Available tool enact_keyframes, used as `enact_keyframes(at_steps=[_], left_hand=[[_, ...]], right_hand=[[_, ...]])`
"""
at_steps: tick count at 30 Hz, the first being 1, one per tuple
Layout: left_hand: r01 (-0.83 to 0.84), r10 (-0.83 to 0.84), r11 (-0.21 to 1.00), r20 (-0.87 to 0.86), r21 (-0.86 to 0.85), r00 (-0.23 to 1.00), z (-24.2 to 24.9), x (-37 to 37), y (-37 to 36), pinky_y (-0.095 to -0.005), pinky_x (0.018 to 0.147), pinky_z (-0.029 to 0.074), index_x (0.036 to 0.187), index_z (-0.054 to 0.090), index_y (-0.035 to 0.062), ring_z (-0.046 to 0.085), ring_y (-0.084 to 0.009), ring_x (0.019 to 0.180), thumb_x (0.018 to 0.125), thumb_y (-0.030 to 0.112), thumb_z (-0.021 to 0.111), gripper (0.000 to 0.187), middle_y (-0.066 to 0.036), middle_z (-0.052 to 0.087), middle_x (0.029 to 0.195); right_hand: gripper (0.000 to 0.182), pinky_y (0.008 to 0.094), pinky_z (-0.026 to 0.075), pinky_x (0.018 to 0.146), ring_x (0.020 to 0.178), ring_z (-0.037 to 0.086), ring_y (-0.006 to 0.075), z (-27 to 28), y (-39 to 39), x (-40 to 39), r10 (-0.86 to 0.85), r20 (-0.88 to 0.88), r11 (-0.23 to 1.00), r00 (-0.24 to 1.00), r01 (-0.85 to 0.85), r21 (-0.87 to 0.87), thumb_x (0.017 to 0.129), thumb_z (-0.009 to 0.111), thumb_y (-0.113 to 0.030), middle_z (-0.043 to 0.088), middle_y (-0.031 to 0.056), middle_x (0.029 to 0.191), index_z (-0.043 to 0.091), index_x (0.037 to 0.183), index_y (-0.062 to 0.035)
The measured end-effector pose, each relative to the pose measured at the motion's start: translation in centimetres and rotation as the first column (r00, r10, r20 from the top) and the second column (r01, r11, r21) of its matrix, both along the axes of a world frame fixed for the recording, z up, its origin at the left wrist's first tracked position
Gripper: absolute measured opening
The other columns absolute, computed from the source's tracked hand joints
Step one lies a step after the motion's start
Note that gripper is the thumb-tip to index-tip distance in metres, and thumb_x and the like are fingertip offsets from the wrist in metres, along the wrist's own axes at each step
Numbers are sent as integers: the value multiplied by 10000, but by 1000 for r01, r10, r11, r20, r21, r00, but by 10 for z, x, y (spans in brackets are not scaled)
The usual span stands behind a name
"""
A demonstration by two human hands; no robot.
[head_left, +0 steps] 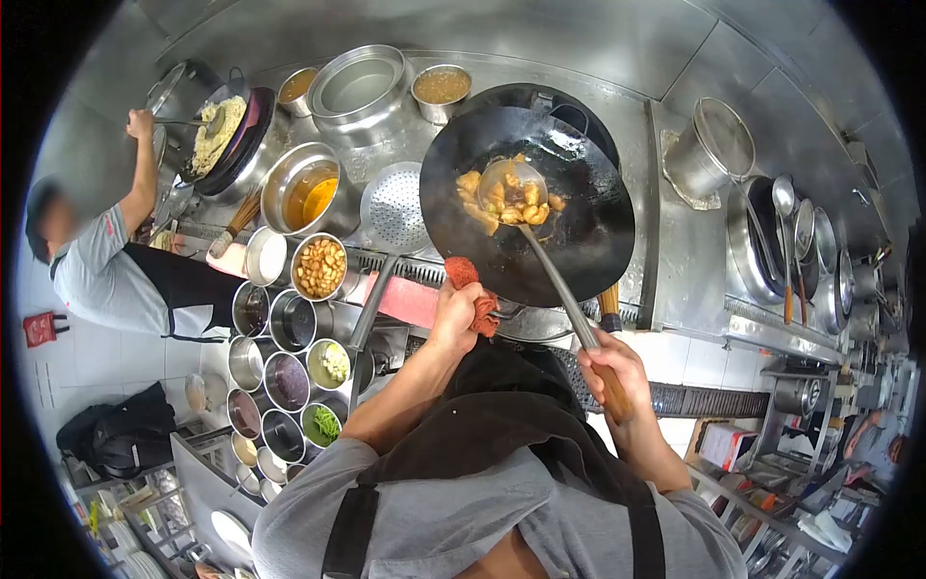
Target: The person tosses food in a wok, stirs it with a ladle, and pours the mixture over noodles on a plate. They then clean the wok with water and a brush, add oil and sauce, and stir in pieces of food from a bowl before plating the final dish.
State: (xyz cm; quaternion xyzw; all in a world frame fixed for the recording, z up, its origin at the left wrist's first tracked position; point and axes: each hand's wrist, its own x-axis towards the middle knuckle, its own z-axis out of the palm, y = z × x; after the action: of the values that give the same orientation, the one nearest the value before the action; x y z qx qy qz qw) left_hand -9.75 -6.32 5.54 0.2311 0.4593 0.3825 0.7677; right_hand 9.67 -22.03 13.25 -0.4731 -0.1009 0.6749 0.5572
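Observation:
A large black wok [588,222] sits tilted on the range, holding browned chunks of food [530,211] in sauce. My left hand [457,317] is closed around a folded red cloth [483,311] at the wok's near left rim; whatever lies under the cloth is hidden. In my right hand [614,372] is the wooden end of a long ladle [560,285], gripped by curled fingers. The ladle's bowl rests among the food in the wok. Left of the wok, a perforated skimmer [396,206] lies with its handle toward me.
Left stand a pot of orange liquid [313,201], a bowl of browned pieces [319,267] and several ingredient tins [286,382]. Behind them is a large steel pot [358,85]. A co-worker [111,261] stirs another wok at far left. A strainer pot [712,152] stands right.

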Motion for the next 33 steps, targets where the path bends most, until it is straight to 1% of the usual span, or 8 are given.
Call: enact_keyframes(at_steps=[5, 6, 8, 12, 16, 25, 28, 33], left_hand=[[157, -157, 986, 9, 53, 987, 0, -22, -8, -336, 420, 459, 983, 409, 34, 566, -203, 556, 738, -24, 454, 257, -119, 540, 681], [211, -209, 975, -28, 72, 977, 7, -25, -11, -342, 513, 467, 975, 471, 18, 573, -221, 606, 721, -13, 475, 257, -120, 566, 704], [270, -269, 960, -18, 75, 963, 14, -23, -18, -335, 475, 459, 960, 448, 20, 568, -211, 581, 721, -18, 458, 242, -119, 560, 697], [393, -395, 910, -13, 134, 919, 11, -13, -29, -329, 436, 455, 966, 440, 8, 564, -208, 570, 715, -19, 442, 252, -122, 558, 692], [595, -599, 790, -23, 149, 800, 21, 16, -48, -321, 438, 463, 1000, 451, 0, 567, -212, 573, 698, -4, 468, 303, -130, 569, 697], [893, -899, 405, -94, 195, 428, 25, 60, -169, -329, 558, 484, 959, 507, -4, 581, -227, 590, 696, 25, 508, 265, -142, 595, 708], [980, -985, 112, -110, 162, 130, 1, 75, -211, -330, 569, 477, 927, 513, -13, 580, -232, 595, 683, 21, 507, 246, -143, 591, 701], [995, -987, -54, -155, 78, -41, 8, 80, -286, -333, 591, 478, 860, 510, -19, 583, -244, 603, 658, 19, 507, 205, -142, 588, 691]], right_hand=[[524, 220, 392, 348, 432, 486, 120, 26, -45, -13, -81, 62, 994, 995, 85, -66, 819, 569, -91, 537, 83, 731, 419, 1284, 100], [548, 237, 404, 357, 435, 497, 129, 21, -55, -16, -37, 226, 995, 973, 56, -79, 811, 571, -63, 546, 80, 718, 406, 1311, 89], [614, 248, 432, 456, 472, 508, 117, 16, -80, -26, -9, 470, 993, 883, 63, -100, 802, 564, -10, 549, 37, 661, 376, 1385, 30], [603, 235, 425, 433, 465, 513, 128, 42, -138, -38, -289, 242, 944, 926, 317, -87, 803, 582, -41, 554, 44, 694, 390, 1369, 41], [636, 243, 406, 390, 456, 511, 126, 36, -193, -76, -526, 206, 839, 825, 543, -31, 790, 605, -64, 558, 54, 683, 374, 1369, 63], [661, 238, 428, 456, 505, 527, 114, 25, -335, -211, -895, 132, 432, 426, 902, 19, 809, 583, -30, 552, 33, 697, 327, 1415, 32], [664, 247, 435, 460, 502, 540, 125, 0, -370, -257, -963, 156, 230, 221, 972, 44, 806, 568, -15, 558, 45, 700, 314, 1417, 44], [640, 218, 426, 448, 478, 527, 100, 9, -396, -320, -992, 121, -42, -44, 999, 15, 806, 579, -41, 530, 5, 658, 349, 1398, 42]])
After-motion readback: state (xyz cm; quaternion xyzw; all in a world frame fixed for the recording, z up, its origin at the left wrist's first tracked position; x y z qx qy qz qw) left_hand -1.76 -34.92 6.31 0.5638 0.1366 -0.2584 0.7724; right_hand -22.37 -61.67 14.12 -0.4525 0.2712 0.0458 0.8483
